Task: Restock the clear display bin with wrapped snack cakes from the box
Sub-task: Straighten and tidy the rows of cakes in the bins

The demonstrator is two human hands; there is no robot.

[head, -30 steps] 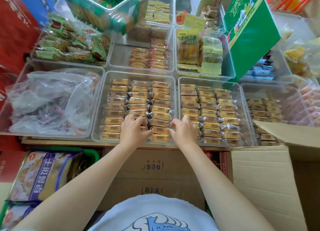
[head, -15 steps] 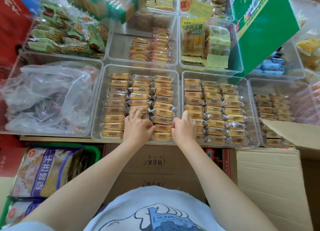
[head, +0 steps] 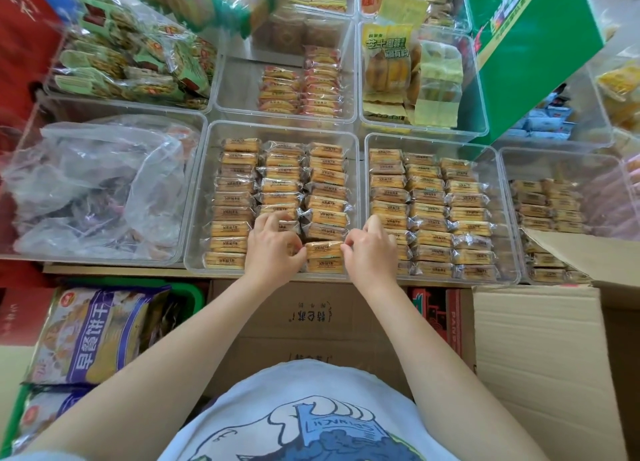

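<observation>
Presently both hands work at the near edge of the clear display bin [head: 199, 197], which sits at the centre of the view and holds three columns of wrapped snack cakes [head: 282, 185] laid flat in rows. Left hand [head: 273, 249] lies over the near end of the middle column, fingers curled down onto the cakes there, thumb against the left end of one snack cake [head: 323, 249] in the right column. Right hand [head: 372, 252] pinches the right end of that same cake with curled fingertips, so the cake is grasped between the two hands, second from the near wall. At 3 o'clock of this bin, touching it, a second clear bin [head: 507, 218] holds three more columns of similar cakes. At 9 o'clock, a bin with a crumpled clear plastic bag [head: 100, 183]. At 12 o'clock, a bin [head: 242, 90] partly filled with orange-wrapped cakes. At 1 o'clock, a tilted green carton [head: 530, 45]. At 4 o'clock, the open cardboard box [head: 540, 356], one flap reaching over the far-right bin; its contents cannot be seen. At 7 o'clock, a purple-labelled biscuit bag [head: 93, 332] in a green basket.
</observation>
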